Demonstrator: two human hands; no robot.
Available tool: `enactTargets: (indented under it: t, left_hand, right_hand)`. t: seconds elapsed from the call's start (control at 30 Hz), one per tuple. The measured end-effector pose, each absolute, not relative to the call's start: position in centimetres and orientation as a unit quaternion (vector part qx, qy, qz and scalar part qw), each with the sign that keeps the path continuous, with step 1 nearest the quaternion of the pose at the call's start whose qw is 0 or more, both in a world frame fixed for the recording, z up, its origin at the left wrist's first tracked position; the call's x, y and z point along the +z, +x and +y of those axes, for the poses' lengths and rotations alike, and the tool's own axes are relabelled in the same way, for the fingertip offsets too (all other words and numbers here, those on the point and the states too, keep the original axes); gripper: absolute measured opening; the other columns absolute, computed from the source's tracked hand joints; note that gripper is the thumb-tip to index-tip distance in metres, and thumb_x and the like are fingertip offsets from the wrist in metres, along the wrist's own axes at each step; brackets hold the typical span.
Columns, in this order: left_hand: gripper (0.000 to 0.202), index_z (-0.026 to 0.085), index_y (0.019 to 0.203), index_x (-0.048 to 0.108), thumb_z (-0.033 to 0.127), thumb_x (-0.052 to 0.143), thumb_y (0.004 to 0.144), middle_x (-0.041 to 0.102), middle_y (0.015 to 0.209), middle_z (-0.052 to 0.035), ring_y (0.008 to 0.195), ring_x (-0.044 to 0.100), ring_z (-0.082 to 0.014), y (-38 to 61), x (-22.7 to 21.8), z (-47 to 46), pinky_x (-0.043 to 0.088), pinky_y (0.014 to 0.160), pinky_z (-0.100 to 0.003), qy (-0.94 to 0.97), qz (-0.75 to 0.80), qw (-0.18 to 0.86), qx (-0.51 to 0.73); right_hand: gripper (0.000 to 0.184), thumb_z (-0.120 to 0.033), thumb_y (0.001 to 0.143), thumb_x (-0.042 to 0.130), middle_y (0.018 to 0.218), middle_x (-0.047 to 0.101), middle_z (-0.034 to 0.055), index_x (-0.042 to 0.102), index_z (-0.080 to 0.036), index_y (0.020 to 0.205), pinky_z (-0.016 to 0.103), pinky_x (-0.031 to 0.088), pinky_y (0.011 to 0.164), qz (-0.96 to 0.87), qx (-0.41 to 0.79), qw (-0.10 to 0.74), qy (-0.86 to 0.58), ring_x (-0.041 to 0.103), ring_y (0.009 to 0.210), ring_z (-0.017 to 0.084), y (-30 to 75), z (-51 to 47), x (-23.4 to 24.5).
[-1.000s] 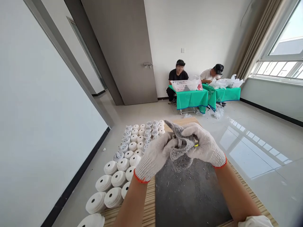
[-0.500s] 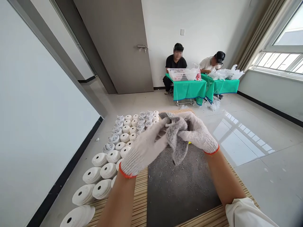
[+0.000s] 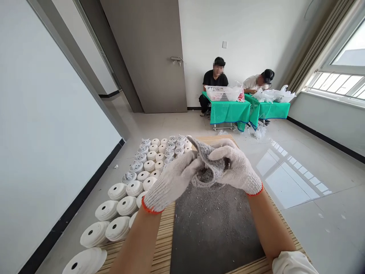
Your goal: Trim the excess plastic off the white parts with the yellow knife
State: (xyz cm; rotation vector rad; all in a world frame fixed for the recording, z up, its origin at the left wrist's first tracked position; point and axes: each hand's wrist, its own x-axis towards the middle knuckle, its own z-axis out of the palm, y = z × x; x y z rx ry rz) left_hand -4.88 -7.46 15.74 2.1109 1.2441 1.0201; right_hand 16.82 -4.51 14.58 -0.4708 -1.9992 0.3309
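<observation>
I have the gloved left hand (image 3: pixel 171 180) and gloved right hand (image 3: pixel 235 167) both closed on a grey fuzzy rag (image 3: pixel 207 160), held just above a dark grey board (image 3: pixel 216 228). The rag's long axis runs from a tip pointing up-left, away from me, into a sagging loop between the hands. Round white smoke detectors (image 3: pixel 127 205) stand in rows to the left.

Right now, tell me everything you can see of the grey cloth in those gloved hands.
The grey cloth is a soft, fuzzy, knitted-looking piece of fabric, mottled with pale dust. It is bunched into a curled fold, with one pointed corner sticking up at the far left. The left hand and right hand, in white knit gloves with orange cuffs, grip it from both sides. It is held above a dark grey mat strewn with crumbs.
</observation>
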Motion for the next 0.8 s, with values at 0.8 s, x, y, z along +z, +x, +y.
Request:
enactTargets:
  t: [0.8]
  left_hand:
    - [0.05,0.02,0.089,0.064,0.052,0.03,0.106,0.066,0.089,-0.0035,0.078,0.062,-0.0175,-4.6,15.5,-7.6,0.043,0.065,-0.031,0.837,0.415,0.035,0.355]
  right_hand:
    - [0.033,-0.029,0.078,0.079,0.098,0.073,0.0032,0.07,-0.025,0.109,0.039,0.058,0.087,-0.621,0.522,0.534,-0.238,0.068,0.094,0.023,15.7,-5.0,13.9]
